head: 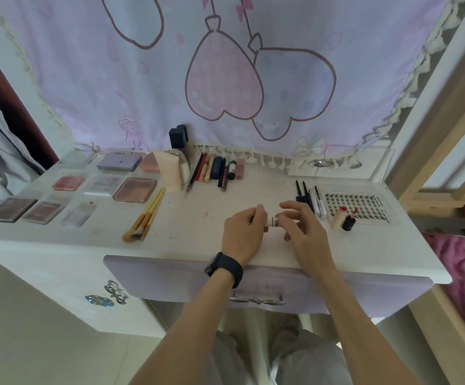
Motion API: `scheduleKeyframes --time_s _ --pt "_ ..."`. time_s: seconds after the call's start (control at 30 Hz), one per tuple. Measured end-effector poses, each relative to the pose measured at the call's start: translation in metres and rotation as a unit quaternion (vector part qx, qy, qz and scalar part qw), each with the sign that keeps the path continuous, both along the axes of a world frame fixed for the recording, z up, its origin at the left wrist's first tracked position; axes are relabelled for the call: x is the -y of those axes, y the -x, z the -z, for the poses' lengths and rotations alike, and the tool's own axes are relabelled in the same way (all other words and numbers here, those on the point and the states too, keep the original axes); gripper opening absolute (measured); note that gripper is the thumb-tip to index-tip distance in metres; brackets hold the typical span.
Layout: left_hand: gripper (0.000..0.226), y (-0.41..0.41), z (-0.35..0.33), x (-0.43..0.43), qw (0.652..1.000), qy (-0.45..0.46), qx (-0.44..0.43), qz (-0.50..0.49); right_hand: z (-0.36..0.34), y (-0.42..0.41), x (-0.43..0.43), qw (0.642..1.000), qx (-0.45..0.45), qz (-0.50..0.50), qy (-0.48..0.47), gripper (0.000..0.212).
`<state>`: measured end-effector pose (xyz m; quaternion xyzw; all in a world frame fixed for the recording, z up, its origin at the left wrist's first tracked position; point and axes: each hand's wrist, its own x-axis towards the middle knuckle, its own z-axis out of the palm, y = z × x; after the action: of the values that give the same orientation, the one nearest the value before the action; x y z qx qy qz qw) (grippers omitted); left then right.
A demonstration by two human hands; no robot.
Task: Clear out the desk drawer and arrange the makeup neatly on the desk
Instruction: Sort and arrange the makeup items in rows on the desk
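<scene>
The left hand (pixel 243 232), a black band on its wrist, curls round one end of a small cylindrical tube with a white printed label (pixel 275 221). The right hand (pixel 302 229) pinches the other end with thumb and fingertips, its remaining fingers spread. The tube lies level between the two hands, low over the white wooden desk (pixel 198 226); I cannot tell whether it touches the top.

Just right of the right hand stand a cream bottle with a red cap (pixel 339 219) and a dark round bottle (pixel 348 222), at the near edge of a clear tray of black false lashes (pixel 364 208). Left of the left hand lie tan-handled makeup brushes (pixel 145 218), and further left, flat square palettes (pixel 134 189). Beyond both hands lies a row of pencils and lip tubes (pixel 217 169). Under the wrists, the lilac drawer front (pixel 170 279) sits pushed in beneath the desk edge.
</scene>
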<state>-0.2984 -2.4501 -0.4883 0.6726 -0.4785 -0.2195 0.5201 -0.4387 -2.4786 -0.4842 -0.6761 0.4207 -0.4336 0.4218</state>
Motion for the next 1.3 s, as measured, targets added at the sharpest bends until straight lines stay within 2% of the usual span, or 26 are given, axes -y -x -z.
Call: scheduleKeyframes --time_s 0.1,0.13,0.27,0.33,0.4,0.5,0.57,0.63,0.7,0.77,0.9,1.07,1.2,1.3 --pt "0.049 -0.002 0.000 0.000 1.000 -0.002 -0.001 -0.004 -0.001 -0.005 -0.002 0.998 -0.065 0.022 -0.006 0.040" --pt "0.049 -0.002 0.000 0.000 1.000 -0.004 0.001 -0.005 -0.001 -0.006 -0.002 0.997 -0.076 0.026 0.002 0.043" --pt "0.048 -0.001 0.001 0.001 1.000 -0.011 0.009 -0.006 0.000 0.000 -0.001 1.000 -0.018 -0.008 -0.001 0.012" --pt "0.048 -0.001 0.000 0.001 1.000 -0.013 0.001 -0.007 -0.002 0.002 -0.001 0.999 0.017 -0.027 -0.008 0.013" --pt "0.047 -0.001 -0.002 0.001 1.000 -0.013 -0.007 -0.003 -0.005 0.000 -0.002 1.000 0.009 -0.018 -0.018 0.009" --pt "0.047 -0.001 -0.002 -0.001 1.000 -0.012 -0.003 0.000 -0.004 -0.005 -0.001 0.999 -0.046 0.017 -0.013 0.033" --pt "0.047 -0.001 -0.002 -0.001 1.000 -0.011 0.000 0.000 -0.001 -0.004 -0.001 0.999 -0.045 0.021 -0.008 0.027" --pt "0.047 0.000 -0.001 0.000 1.000 -0.011 0.001 -0.005 0.000 -0.001 0.000 1.000 0.001 0.000 -0.020 0.015" --pt "0.047 0.000 -0.001 0.001 1.000 -0.015 -0.001 -0.006 -0.001 0.002 0.000 0.999 0.036 -0.019 -0.021 0.017" --pt "0.047 -0.001 -0.002 0.000 1.000 -0.019 -0.006 -0.003 -0.003 0.001 -0.001 0.999 0.021 -0.014 -0.022 0.011" --pt "0.047 -0.001 -0.003 -0.001 1.000 -0.021 -0.009 -0.007 0.000 -0.005 -0.001 0.998 -0.051 0.030 -0.004 0.026" --pt "0.049 -0.001 -0.006 -0.001 0.999 -0.024 -0.024 -0.011 0.000 -0.001 -0.004 1.000 -0.008 0.022 0.020 0.014" --pt "0.050 -0.002 -0.009 -0.005 0.999 -0.033 -0.032 0.006 -0.001 -0.001 -0.006 0.999 0.020 0.001 0.037 0.017" --pt "0.052 -0.005 -0.014 -0.009 0.997 -0.057 -0.030 0.030 -0.004 0.002 -0.013 0.997 -0.012 -0.001 0.080 0.024"
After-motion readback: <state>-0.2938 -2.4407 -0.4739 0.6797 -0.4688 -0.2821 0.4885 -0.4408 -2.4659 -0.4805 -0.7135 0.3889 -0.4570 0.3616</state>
